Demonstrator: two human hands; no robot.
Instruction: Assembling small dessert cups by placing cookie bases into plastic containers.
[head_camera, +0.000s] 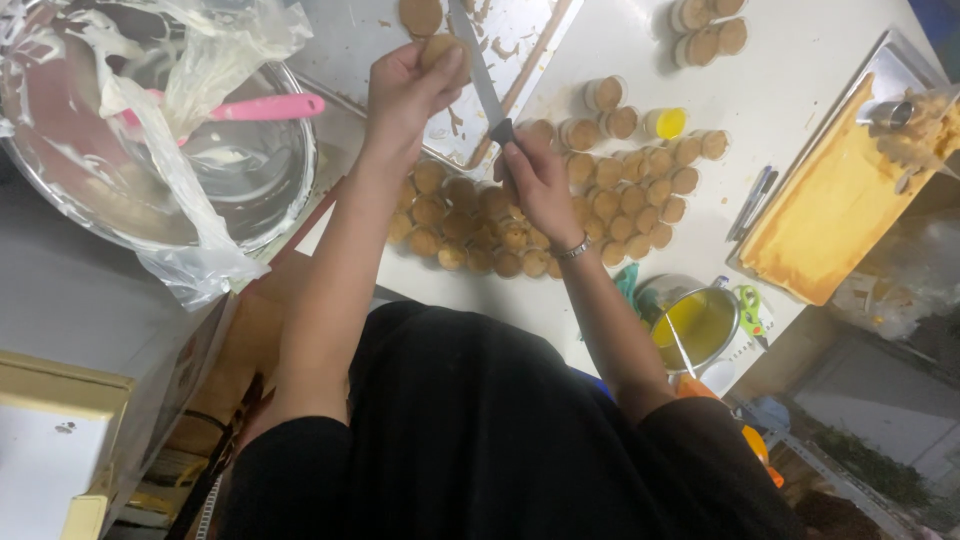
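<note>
Brown and round, a small cake disc (441, 47) sits pinched between the fingers and thumb of the person's left hand (405, 90), raised over a metal baking tray (520, 40). The right hand (537, 185) is closed around the dark handle of a long knife (478, 70), whose blade reaches up beside the disc. Below the hands, many small round cups of cake (560, 215) crowd the white table (790, 70). A steel bowl (250, 190) holding a pink spatula (265, 107) stands at the left.

Cake rounds (540, 215) crowding table centre, bare tabletop (790, 80) beyond, steel bowl (200, 170) left
</note>
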